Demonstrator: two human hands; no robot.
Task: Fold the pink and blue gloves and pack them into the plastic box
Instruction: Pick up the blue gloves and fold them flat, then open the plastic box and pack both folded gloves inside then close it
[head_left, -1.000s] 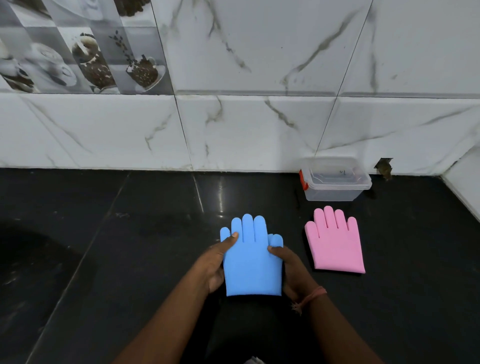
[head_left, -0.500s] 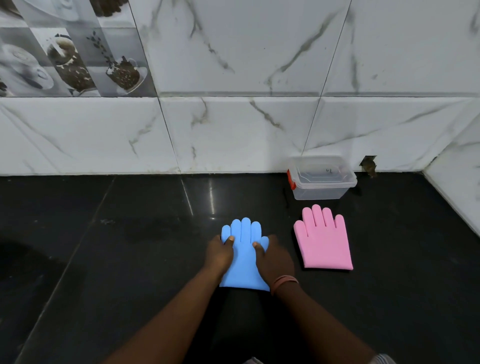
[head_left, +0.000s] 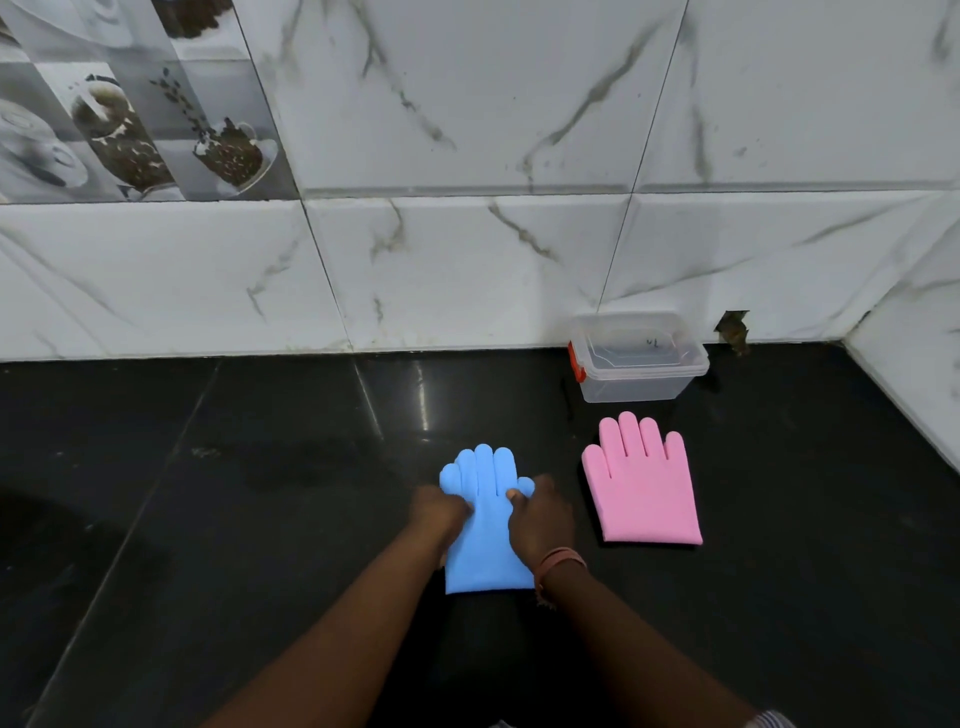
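Note:
A blue glove (head_left: 485, 519) lies flat on the black counter, fingers pointing toward the wall. My left hand (head_left: 436, 512) grips its left edge and my right hand (head_left: 540, 512) grips its right edge, both pinching the sides inward near the base of the fingers. A pink glove (head_left: 644, 493) lies flat and untouched to the right. Behind the pink glove a clear plastic box (head_left: 638, 358) with a red latch stands open against the wall.
A white marble-tiled wall (head_left: 467, 270) runs along the back of the black counter (head_left: 260, 493), and a side wall (head_left: 914, 364) closes in at the far right. A small hole (head_left: 731, 332) shows in the wall beside the box.
Both hands slid from the glove's outer edges in over it and now pinch its sides. The view shifted slightly left.

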